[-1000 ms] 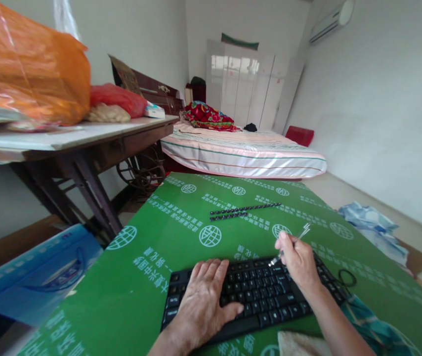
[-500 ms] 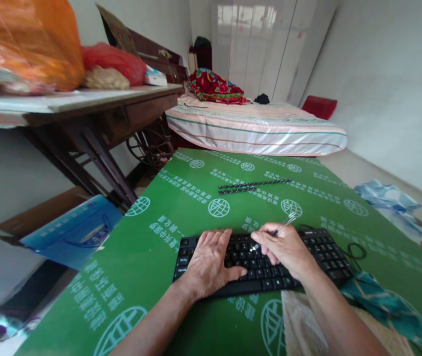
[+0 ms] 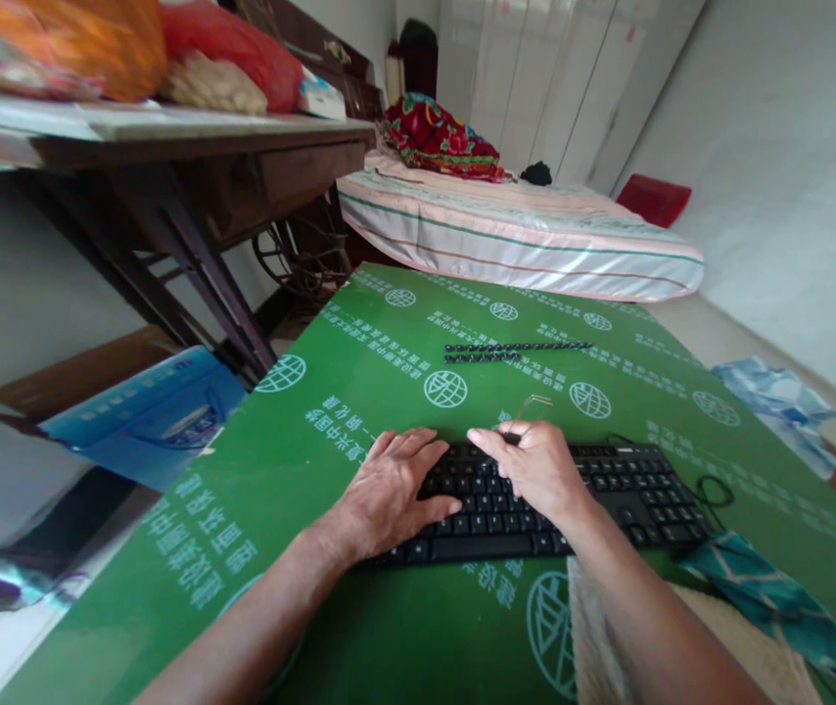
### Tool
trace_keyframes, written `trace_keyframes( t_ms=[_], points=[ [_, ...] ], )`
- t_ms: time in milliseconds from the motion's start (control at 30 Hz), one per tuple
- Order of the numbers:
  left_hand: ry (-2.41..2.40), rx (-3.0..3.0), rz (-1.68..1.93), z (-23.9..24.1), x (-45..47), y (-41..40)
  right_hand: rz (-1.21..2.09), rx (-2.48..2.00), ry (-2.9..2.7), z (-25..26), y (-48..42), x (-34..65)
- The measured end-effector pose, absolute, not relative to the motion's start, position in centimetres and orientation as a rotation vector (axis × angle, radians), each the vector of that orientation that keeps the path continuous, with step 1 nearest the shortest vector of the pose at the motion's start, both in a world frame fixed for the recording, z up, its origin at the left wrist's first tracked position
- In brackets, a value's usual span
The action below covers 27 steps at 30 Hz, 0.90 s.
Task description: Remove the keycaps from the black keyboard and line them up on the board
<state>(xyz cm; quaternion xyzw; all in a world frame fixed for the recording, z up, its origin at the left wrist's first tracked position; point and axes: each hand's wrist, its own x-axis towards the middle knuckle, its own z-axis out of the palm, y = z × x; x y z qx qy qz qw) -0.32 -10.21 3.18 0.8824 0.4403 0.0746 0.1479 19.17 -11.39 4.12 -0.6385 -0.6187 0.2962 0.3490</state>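
- The bed (image 3: pixel 521 240), under a striped sheet, stands just beyond the far edge of the green surface.
- The green surface (image 3: pixel 403 636) runs from there toward the person, printed with pale globes and lettering.
- The black keyboard (image 3: pixel 630 509) lies on the near half of the surface, about midway between its left and right edges, long side toward the person.
- A beige cloth (image 3: pixel 745 627) lies toward the near right corner, partly hidden by the right forearm.
- A teal checked cloth (image 3: pixel 774 602) overlaps it, just beside the keyboard's near right corner.
- The left hand (image 3: pixel 393 494) is spread palm down over the keyboard's left end, thumb out from the fingers.
- The right hand (image 3: pixel 535 470) is above the middle of the keyboard, pinching a wire tool between thumb and fingers.
- Two dark, twisted-looking strips, a longer one (image 3: pixel 521 347) and a shorter one (image 3: pixel 483 358), lie side by side nearer the far edge.
- The wire tool (image 3: pixel 512 438) has bent prongs pointing toward the far edge; whether its lower end touches the keys cannot be told.
- A loop of black cable (image 3: pixel 730 493) lies just off the keyboard's right end.
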Motion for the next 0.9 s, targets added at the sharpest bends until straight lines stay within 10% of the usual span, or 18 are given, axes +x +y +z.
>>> trace_keyframes(
  t_ms=[900],
  points=[
    [1.231, 2.582, 0.356, 2.3, -0.3, -10.1, 0.542, -1.851, -1.861, 3.3, -10.3, 18.0]
  ],
)
